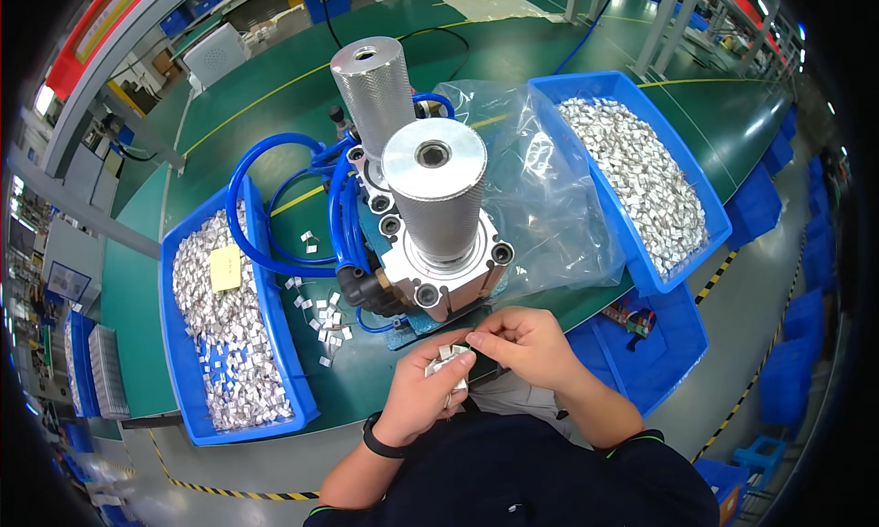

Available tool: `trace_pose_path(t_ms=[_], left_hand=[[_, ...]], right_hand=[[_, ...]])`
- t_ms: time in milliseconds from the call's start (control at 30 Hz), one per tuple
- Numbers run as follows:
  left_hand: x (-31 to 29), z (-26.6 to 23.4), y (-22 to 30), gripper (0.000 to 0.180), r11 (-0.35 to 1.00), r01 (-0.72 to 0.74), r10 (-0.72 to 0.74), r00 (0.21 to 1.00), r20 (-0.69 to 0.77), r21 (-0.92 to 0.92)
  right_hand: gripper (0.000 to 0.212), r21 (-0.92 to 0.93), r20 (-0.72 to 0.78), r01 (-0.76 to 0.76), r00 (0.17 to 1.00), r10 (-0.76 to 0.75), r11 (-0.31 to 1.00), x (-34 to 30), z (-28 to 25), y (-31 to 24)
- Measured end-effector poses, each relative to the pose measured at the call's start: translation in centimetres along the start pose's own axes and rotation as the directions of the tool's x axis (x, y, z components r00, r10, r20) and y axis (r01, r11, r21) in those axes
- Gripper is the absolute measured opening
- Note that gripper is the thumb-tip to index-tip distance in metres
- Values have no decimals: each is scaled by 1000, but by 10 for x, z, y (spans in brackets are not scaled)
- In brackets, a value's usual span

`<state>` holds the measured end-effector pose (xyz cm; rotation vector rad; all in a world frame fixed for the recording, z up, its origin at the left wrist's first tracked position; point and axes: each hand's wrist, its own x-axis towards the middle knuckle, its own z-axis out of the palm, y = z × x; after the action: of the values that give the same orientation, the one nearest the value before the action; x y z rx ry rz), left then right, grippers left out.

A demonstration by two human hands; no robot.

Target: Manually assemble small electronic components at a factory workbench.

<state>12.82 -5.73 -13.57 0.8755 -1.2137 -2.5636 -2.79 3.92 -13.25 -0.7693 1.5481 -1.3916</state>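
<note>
My left hand (419,397) is closed around a small bunch of white rectangular parts with thin leads (449,360). Close beside its fingertips, my right hand (526,344) is closed in a pinch; what lies between its thumb and finger is too small to make out. Both hands are just off the near edge of the green table, in front of a metal press-like fixture (444,252) with two knurled silver cylinders. Several loose white parts (328,321) lie on the table to the left of the fixture.
At the left stands a blue bin of white parts (291,380) with a yellow note (225,268). Another full blue bin (632,252) is at the right, beside a clear plastic bag (558,225). Blue air hoses (240,206) loop left of the fixture. Below the right edge sits another blue bin (673,344).
</note>
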Motion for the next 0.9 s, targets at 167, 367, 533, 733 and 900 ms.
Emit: trace_pose_path(t_ms=[167, 367, 533, 733, 900], left_hand=[[1, 1, 2, 20, 987, 29, -43, 996, -84, -159], [4, -3, -4, 12, 994, 22, -35, 991, -126, -104], [5, -2, -1, 12, 957, 61, -107, 983, -151, -283], [6, -1, -1, 16, 966, 63, -95, 989, -117, -252], [9, 1, 0, 17, 967, 71, -103, 988, -119, -244]], right_hand=[[17, 86, 44, -133, 991, 130, 987, 3, 1, -8], [12, 265, -32, -139, 988, 153, 954, 3, 8, 4], [12, -312, 24, 469, 873, -487, 826, -4, 7, 19], [12, -363, 17, 543, 817, -577, 757, 4, 5, 20], [14, -204, -26, 393, 913, -406, 897, 6, 3, 23]])
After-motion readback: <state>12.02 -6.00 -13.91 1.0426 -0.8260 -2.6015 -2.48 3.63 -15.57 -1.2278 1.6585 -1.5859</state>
